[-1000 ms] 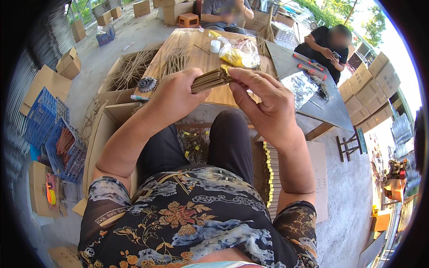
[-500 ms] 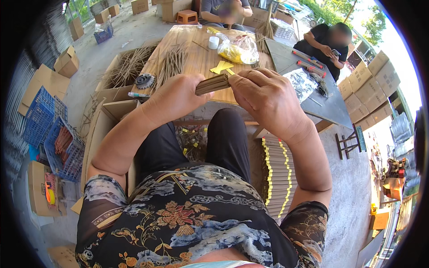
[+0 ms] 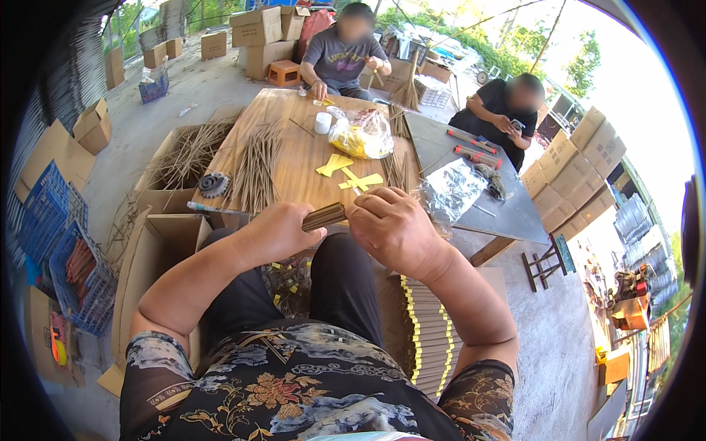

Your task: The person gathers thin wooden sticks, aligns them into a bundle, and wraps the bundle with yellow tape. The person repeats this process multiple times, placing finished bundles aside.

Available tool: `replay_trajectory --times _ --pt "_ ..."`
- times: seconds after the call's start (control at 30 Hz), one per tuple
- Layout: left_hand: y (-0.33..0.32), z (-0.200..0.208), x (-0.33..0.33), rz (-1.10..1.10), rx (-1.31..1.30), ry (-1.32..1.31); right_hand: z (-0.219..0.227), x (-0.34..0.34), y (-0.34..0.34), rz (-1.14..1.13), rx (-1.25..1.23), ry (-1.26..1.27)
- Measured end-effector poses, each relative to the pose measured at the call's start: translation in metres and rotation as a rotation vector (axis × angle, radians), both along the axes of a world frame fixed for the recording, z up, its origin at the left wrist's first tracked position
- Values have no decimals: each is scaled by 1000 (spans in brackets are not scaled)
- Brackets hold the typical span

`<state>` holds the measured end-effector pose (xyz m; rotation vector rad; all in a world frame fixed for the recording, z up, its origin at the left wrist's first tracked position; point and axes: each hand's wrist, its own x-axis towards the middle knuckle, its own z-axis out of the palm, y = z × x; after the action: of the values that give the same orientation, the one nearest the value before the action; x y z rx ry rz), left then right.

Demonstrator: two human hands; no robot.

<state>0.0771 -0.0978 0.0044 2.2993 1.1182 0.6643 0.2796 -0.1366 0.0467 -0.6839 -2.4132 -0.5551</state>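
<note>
A bundle of thin brown sticks is held level above my knees, close to the near edge of the table. My left hand is closed around its left part. At the other end, the curled fingers of my right hand grip the bundle; their tips are partly hidden behind the knuckles. Just beyond my hands, yellow paper strips lie on the wooden table. To the left of them, loose brown sticks are spread over the tabletop.
Banded stick bundles are stacked beside my right knee. An open carton stands at my left. On the table are a plastic bag, a white cup and a dark gear. Two people sit beyond; a grey table adjoins on the right.
The view has tilted up and shifted right, so the table appears lower and further left. Both hands still hold the bundle. The far person's hands are now at the table's far edge.
</note>
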Motion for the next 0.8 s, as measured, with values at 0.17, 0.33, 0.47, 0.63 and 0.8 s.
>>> replay_trajectory --times 0.17,0.33,0.47,0.63,0.8 --pt "0 0 -1 -15 -2 21 -8 0 2 -20 -143 87" --pt "0 1 0 -12 -8 -1 -6 -1 2 -59 -140 56" --pt "2 -9 0 -3 76 28 -10 -1 4 -85 -103 19" --pt "3 0 -1 27 -67 -15 -6 -1 4 -121 -134 54" --pt "4 0 -4 7 -7 32 -8 -2 2 -147 -267 180"
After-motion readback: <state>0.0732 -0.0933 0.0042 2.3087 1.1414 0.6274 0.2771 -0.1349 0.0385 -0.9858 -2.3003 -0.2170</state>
